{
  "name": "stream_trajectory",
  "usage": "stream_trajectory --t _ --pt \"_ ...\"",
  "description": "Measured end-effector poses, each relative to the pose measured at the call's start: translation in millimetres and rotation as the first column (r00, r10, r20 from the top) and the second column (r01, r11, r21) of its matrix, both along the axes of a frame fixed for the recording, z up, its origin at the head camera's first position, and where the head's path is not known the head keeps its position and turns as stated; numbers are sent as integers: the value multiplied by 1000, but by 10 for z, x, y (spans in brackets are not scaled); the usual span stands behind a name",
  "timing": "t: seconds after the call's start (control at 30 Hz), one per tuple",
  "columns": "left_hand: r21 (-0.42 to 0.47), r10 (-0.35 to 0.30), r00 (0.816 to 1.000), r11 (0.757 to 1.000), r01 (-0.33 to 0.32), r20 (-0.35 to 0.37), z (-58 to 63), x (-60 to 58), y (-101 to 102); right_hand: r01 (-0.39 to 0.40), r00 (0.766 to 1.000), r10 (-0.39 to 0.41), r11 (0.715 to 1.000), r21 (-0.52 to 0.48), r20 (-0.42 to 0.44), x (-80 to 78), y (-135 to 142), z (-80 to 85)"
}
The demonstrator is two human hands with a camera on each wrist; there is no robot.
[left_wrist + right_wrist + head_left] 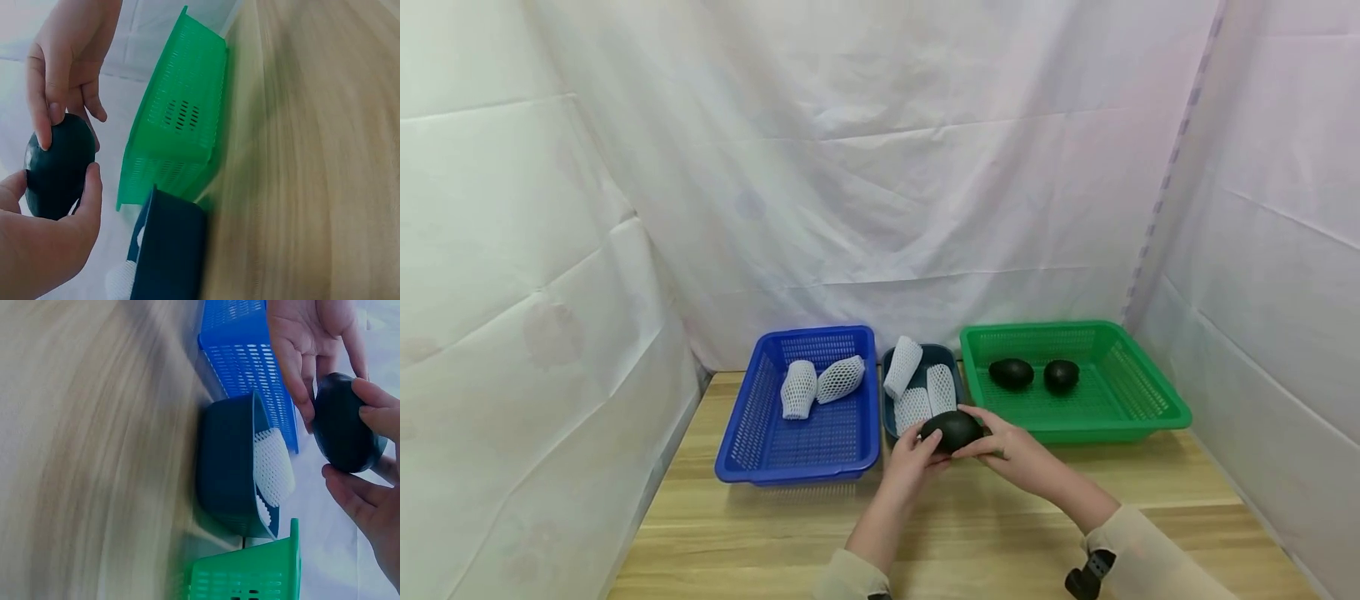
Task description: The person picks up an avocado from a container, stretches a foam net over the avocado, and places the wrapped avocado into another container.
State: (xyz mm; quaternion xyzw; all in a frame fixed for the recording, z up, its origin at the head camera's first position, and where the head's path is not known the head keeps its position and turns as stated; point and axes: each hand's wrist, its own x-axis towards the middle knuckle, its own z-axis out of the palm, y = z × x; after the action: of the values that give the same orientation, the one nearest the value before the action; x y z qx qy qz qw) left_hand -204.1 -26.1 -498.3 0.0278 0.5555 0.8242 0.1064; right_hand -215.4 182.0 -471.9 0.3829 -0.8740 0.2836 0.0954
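Note:
A dark avocado (951, 431) is held in the air between both hands, just in front of a small dark bin (888, 417). My left hand (912, 460) grips its left end, thumb on the near side. The right hand (1011, 454) pinches the other end between thumb and fingers, as the avocado (347, 425) in the right wrist view also shows. Behind it, several white foam net sleeves (902, 367) lie in the bin, one leaning over its back rim. Two more dark avocados (1011, 374) lie in a green basket (1120, 408) to the right.
At left stands a blue basket (820, 450) with two white foam nets (799, 390), bulging in shape; their contents are hard to make out. All three containers stand on a wooden table (760, 542). White cloth (880, 208) hangs behind and at both sides.

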Motion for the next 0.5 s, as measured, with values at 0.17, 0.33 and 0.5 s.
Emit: stream_trajectory --t 0.17,0.33,0.5 --pt "87 24 999 996 -28 47 -57 42 7 -24 999 22 999 -41 -34 47 -1 -38" --pt "150 62 994 986 -74 86 -78 68 27 -42 996 32 991 -125 -78 51 -22 -83" --pt "178 74 992 980 -91 98 -89 109 45 26 1000 -23 986 -164 22 77 -37 -106"
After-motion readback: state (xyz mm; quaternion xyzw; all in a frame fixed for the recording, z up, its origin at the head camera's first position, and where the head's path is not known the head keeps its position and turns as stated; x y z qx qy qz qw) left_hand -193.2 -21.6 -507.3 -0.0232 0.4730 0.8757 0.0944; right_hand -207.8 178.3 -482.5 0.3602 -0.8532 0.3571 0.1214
